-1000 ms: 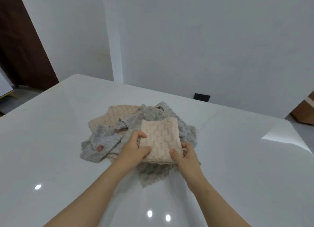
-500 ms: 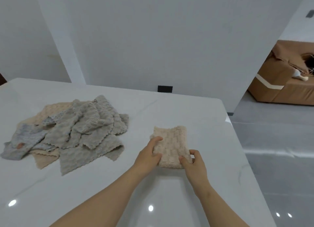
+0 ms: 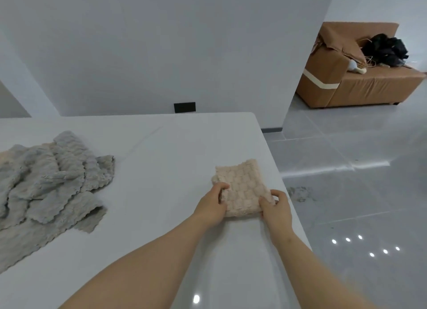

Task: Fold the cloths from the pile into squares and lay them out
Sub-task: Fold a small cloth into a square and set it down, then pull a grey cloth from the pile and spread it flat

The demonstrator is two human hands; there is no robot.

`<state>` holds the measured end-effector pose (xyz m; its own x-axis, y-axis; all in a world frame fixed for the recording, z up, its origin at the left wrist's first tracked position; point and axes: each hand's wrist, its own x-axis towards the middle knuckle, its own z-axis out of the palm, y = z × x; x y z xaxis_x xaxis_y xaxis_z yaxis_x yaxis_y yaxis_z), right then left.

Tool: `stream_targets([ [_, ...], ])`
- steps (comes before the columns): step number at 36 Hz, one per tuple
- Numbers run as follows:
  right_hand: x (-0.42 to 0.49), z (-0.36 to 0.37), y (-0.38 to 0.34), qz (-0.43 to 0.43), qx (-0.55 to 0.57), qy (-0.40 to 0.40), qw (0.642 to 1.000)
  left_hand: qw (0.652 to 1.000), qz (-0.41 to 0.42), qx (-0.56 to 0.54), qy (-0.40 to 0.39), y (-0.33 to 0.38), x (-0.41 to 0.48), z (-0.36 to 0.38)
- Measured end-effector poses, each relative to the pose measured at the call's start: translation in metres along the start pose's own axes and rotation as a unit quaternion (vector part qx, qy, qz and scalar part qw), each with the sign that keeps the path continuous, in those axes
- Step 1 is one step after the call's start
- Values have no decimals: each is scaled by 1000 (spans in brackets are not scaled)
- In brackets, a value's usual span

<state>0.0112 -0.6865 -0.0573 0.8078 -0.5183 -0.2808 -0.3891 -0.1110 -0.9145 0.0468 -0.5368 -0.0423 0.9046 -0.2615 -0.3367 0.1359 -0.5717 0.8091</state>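
Observation:
A folded beige cloth with a bumpy weave lies near the right edge of the white table. My left hand grips its near left corner, fingers curled over the edge. My right hand pinches its near right corner, thumb on top. The pile of unfolded grey and beige cloths sits crumpled at the left of the table, well apart from both hands.
The table's right edge runs just beside the folded cloth, with grey tiled floor beyond it. A brown sofa with a black bag stands at the far right. A white wall rises behind the table.
Both hands have carried the folded beige cloth from above the pile rightward to the table's right side. The view has swung right, so the pile now sits at the left.

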Motion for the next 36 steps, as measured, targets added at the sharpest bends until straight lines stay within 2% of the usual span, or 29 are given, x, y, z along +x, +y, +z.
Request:
stream_targets([
  [8, 11, -17, 6, 8, 32, 32, 999, 996, 19, 39, -74, 21, 16, 21],
  [11, 12, -23, 6, -1, 24, 37, 999, 995, 8, 61, -79, 22, 20, 29],
  [19, -2, -26, 3, -28, -64, 45, 997, 980, 14, 196, 7, 18, 14, 29],
  [23, -14, -21, -6, -56, -111, 39, 992, 961, 30, 269, 52, 19, 3, 18],
  [28, -30, 1, -17, -88, -176, -16, 980, 931, 36, 351, 94, 5, -13, -8],
  [36, -66, 68, -30, -158, -267, -119, 943, 904, 22, 400, 149, -42, -47, -72],
])
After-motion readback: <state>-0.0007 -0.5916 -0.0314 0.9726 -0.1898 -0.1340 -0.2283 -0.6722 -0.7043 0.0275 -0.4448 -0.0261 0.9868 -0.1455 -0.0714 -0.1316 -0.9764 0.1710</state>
